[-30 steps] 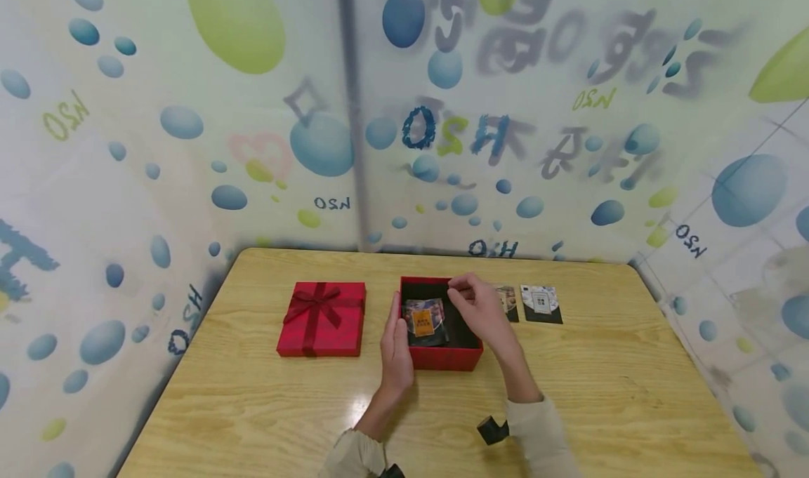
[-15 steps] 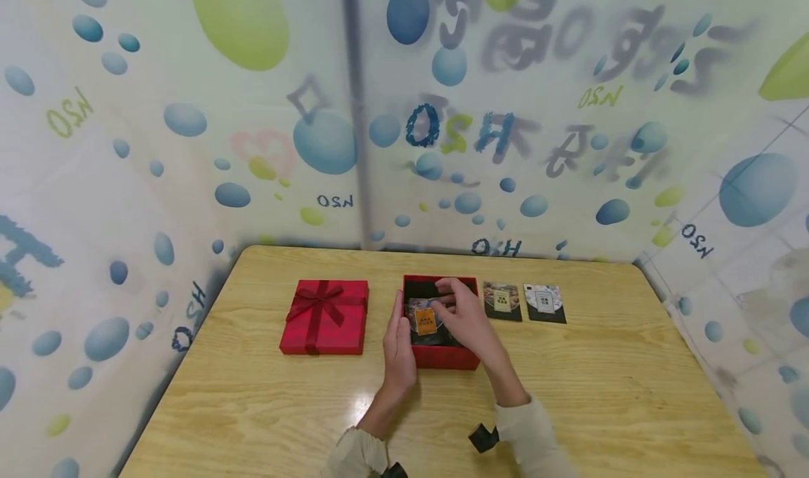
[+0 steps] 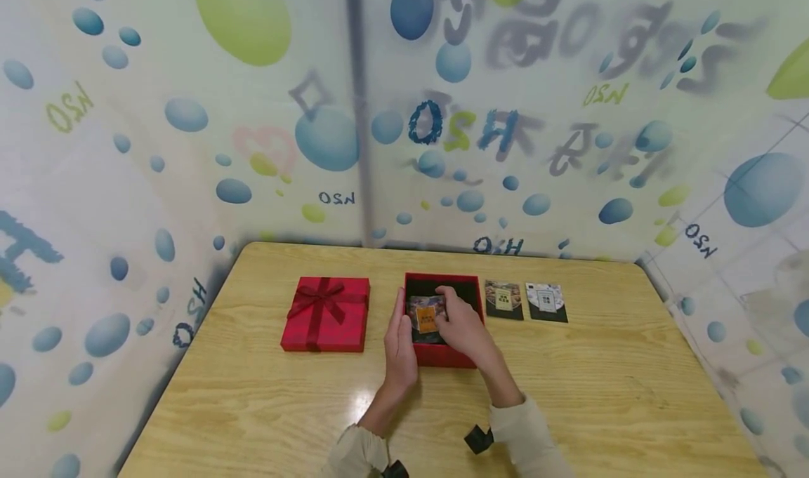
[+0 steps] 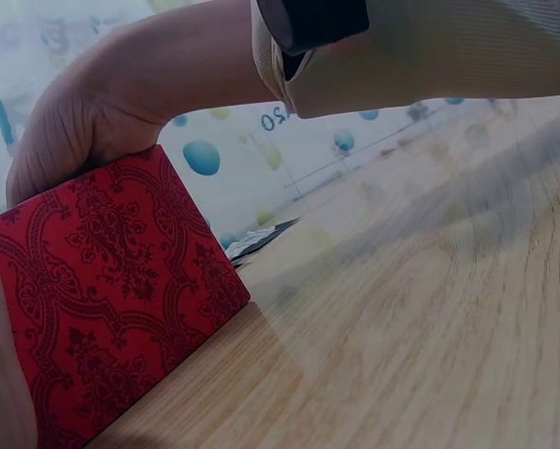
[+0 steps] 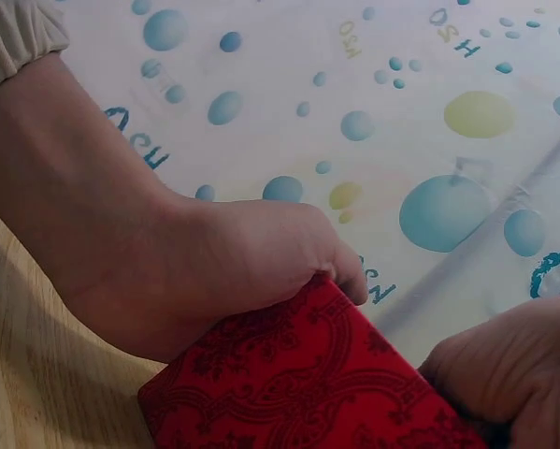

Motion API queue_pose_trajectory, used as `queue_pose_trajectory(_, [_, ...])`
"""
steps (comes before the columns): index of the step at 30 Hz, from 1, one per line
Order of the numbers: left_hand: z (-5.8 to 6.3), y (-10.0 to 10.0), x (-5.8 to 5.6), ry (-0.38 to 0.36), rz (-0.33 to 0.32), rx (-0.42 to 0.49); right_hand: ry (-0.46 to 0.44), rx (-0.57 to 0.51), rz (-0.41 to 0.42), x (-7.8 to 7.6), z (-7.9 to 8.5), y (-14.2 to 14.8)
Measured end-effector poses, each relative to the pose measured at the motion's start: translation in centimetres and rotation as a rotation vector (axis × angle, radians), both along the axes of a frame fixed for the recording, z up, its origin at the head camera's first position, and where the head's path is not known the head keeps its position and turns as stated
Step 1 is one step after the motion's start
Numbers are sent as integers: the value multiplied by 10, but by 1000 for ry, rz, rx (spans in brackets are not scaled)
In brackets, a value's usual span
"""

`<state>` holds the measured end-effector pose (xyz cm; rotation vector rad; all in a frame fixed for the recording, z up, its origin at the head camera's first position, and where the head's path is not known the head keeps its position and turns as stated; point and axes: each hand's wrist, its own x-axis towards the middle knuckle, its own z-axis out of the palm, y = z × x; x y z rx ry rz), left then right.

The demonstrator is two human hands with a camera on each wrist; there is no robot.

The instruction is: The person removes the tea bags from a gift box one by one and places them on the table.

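A red box [image 3: 445,355] with dark patterned walls and a black inside stands open on the table in the head view. Along its left wall lies my left hand [image 3: 399,352], fingers straight and palm against the side. The right wrist view shows the left thumb [image 5: 350,271] at the box's upper edge. My right hand [image 3: 464,330] reaches into the box, index finger and thumb at the right edge of a flat dark packet [image 3: 426,318] with an orange label. I cannot tell whether the fingers pinch it. In the left wrist view, the box wall [image 4: 111,253] hides the right fingertips.
To the left lies the red lid [image 3: 325,315] with a dark ribbon bow. Right of the box lie two flat packets, one brown and black [image 3: 504,300], one white and black [image 3: 547,302]. The wooden table [image 3: 607,380] ends at a printed wall curtain [image 3: 442,204].
My right hand has moved left and down from the box's right rim to the packet inside, uncovering the brown and black packet. The left hand stays against the box.
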<state>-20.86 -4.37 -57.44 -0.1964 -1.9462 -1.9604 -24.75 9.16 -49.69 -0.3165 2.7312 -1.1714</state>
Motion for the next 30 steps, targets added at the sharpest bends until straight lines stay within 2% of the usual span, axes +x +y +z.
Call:
queue_pose_trajectory(8, [-2, 0, -1, 11, -2, 2, -50, 24, -44, 0, -3, -2])
queue_pose_trajectory(12, [-3, 0, -1, 16, 0, 1, -64, 26, -36, 0, -5, -2])
queue_pose_trajectory(20, [-1, 0, -1, 31, 5, -7, -56, 43, -12, -1, -6, -2])
queue_pose_trajectory(30, [0, 1, -1, 10, 8, -8, 12, 1, -47, -3, -6, 0])
